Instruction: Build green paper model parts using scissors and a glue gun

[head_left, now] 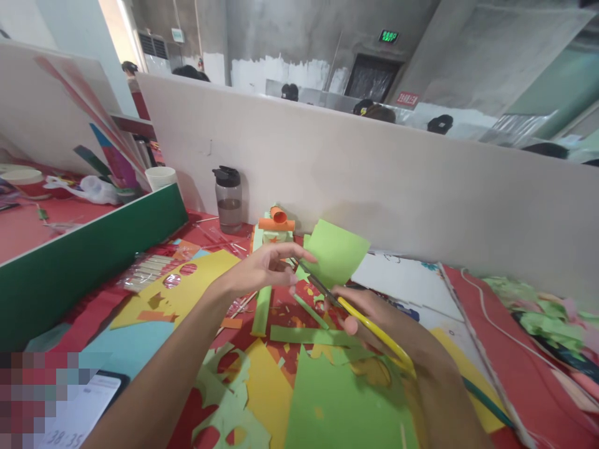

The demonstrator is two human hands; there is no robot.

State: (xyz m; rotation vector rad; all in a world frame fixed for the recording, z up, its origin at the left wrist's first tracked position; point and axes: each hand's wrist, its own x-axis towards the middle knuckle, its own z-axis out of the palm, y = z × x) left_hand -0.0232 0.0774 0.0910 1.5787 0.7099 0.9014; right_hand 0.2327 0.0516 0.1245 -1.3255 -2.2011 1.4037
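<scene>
My right hand (pixel 369 312) is wrapped round a pair of scissors (pixel 384 337) with yellow handles, the blades pointing up and left. Near the blade tips is my left hand (pixel 269 267), its index finger stretched out and thumb apart, with nothing plainly gripped. A light green sheet of paper (pixel 339 252) stands tilted just behind the blades; what holds it up is hidden. A small pale green star (pixel 302 274) shows beside my left fingertips. Behind my left hand is a paper model with orange rolled tubes (pixel 277 223) on top.
Cut sheets in yellow (pixel 206 274), green (pixel 346 399) and pale green with holes (pixel 229 405) cover the red table. A water bottle (pixel 229 199) stands by the white partition (pixel 374 168). A green board (pixel 93 262) edges the left; a phone (pixel 88 405) lies front left.
</scene>
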